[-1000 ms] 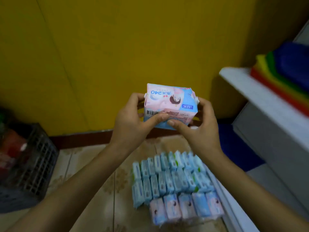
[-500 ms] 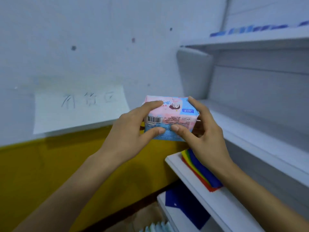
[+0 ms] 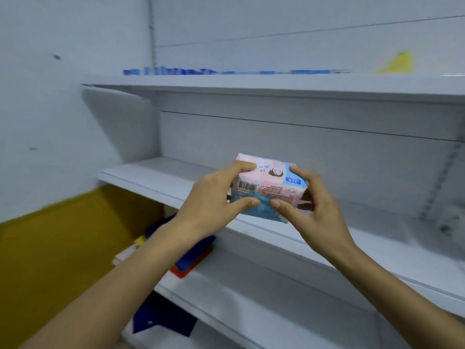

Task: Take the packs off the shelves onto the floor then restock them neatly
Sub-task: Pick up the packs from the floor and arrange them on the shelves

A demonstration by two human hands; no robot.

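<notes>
the pack (image 3: pixel 269 187) is gripped at both ends, thumbs low and fingers on top, by the left hand (image 3: pixel 214 200) and right hand (image 3: pixel 314 202), near the front of the middle shelf (image 3: pixel 161 177). if released short of the board, it could be tipped off the lip and dropped.

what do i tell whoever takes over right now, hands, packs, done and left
Left hand and right hand: both grip one pack, one at each end.
Pack: held over the front edge of the middle shelf, not set down yet.
Done: the middle shelf shows no packs; a blurred blue row sits on the top shelf.
Left: set this pack down, then probably restock the rest; the floor is out of view.
</notes>
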